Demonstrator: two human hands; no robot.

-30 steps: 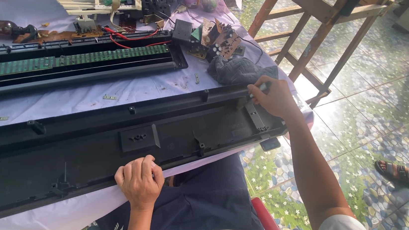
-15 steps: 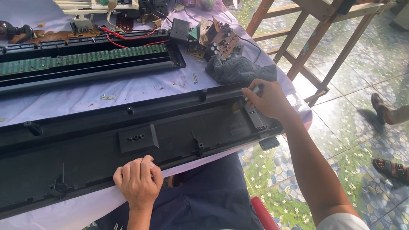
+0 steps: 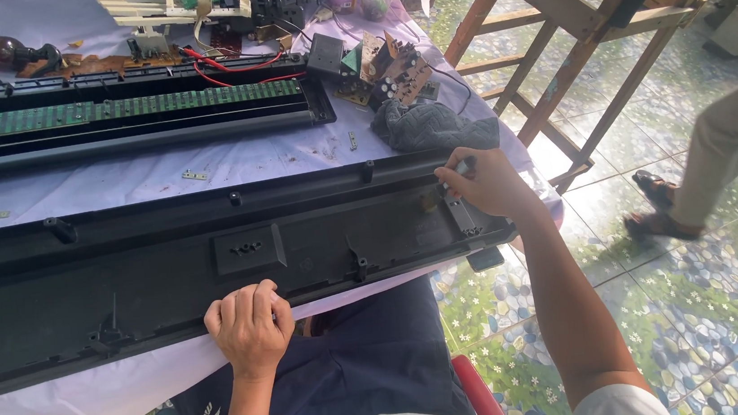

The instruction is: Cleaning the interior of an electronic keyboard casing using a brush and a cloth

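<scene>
Little has moved: both hands sit as before on the black casing [image 3: 168, 272], only a passer-by's leg [image 3: 724, 146] has come in at right. Left hand [image 3: 249, 323] fisted on casing's near edge, grip closed over the rim; right hand [image 3: 484, 183] at the far-right end, fingertips pinched narrow on something small, can't tell what. Casing lies lengthwise across the cloth-covered worktop [image 3: 141, 177]; beyond it grey rag [image 3: 433, 126], second black frame with green board [image 3: 107, 111], loose parts [image 3: 387, 70].
</scene>
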